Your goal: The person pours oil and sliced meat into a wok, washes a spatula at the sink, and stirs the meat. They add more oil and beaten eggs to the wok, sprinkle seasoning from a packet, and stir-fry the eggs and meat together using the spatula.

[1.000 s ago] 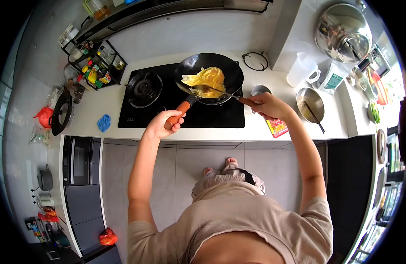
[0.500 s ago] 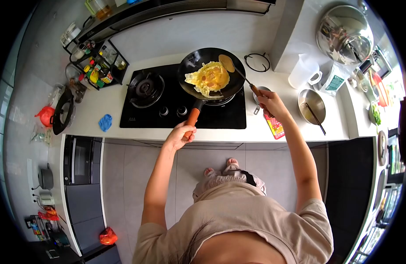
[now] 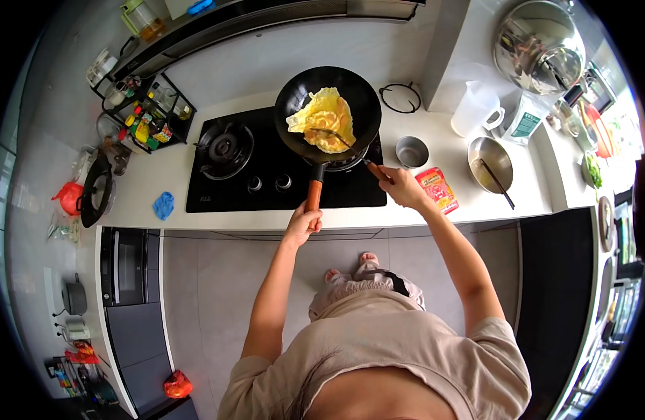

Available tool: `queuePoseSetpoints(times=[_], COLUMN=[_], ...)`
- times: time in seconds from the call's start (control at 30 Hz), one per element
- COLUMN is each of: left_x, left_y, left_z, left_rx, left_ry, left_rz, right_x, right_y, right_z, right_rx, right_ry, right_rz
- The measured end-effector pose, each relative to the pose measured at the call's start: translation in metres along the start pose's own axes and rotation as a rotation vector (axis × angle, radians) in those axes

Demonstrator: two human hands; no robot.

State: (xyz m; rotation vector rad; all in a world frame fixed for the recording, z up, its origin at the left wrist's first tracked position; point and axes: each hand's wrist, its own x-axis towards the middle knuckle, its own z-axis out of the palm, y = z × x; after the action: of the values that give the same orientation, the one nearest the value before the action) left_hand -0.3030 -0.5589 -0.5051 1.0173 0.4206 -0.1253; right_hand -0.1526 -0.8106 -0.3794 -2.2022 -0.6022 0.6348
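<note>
A black wok (image 3: 294, 91) is over the right burner, with a yellow sheet of egg (image 3: 329, 115) lying in it. My left hand (image 3: 305, 222) is closed round the wok's brown handle, near its end. The fingers of my right hand (image 3: 401, 187) grip the wooden handle of a spatula (image 3: 373, 169). The spatula's head rests on the lower part of the egg, where its outline is hard to make out. Just right of that hand lies a red and yellow packet (image 3: 436, 190), with a small metal cup (image 3: 411, 152) above it.
To the right are a metal bowl (image 3: 490, 163) with chopsticks, a clear jug (image 3: 473, 110) and a pouch (image 3: 526, 122). The left burner (image 3: 226, 145), a blue cloth (image 3: 163, 205) and a bottle rack (image 3: 147, 115) are on the left. A range hood (image 3: 266, 19) hangs above.
The wok and my left hand have shifted, and the wok's handle now points nearly straight toward me. My right hand has moved left and down, bringing the spatula from the wok's right side back onto the egg.
</note>
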Motion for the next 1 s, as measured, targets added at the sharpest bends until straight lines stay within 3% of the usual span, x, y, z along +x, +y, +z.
queuePoseSetpoints(times=[0.2,0.4,0.53,0.77,1.0], left_x=[0.003,0.002,0.002,0.000,-0.017], left_y=[-0.006,-0.006,-0.006,-0.003,0.041], left_z=[0.001,0.002,0.003,0.005,-0.004], left_rx=[-0.015,-0.029,-0.033,-0.046,-0.087], left_ry=[0.005,0.017,0.014,0.004,0.001], left_rz=[0.012,0.009,0.011,0.008,-0.102], right_x=[0.000,0.002,0.016,0.038,0.040], right_y=[0.006,0.016,0.039,0.051,0.050], right_z=[0.011,0.004,0.000,-0.026,-0.041], right_rx=[-0.018,0.537,0.725,0.646,0.617], right_ry=[0.077,-0.158,-0.028,0.081,0.081], right_rz=[-0.112,0.137,0.218,0.146,0.046])
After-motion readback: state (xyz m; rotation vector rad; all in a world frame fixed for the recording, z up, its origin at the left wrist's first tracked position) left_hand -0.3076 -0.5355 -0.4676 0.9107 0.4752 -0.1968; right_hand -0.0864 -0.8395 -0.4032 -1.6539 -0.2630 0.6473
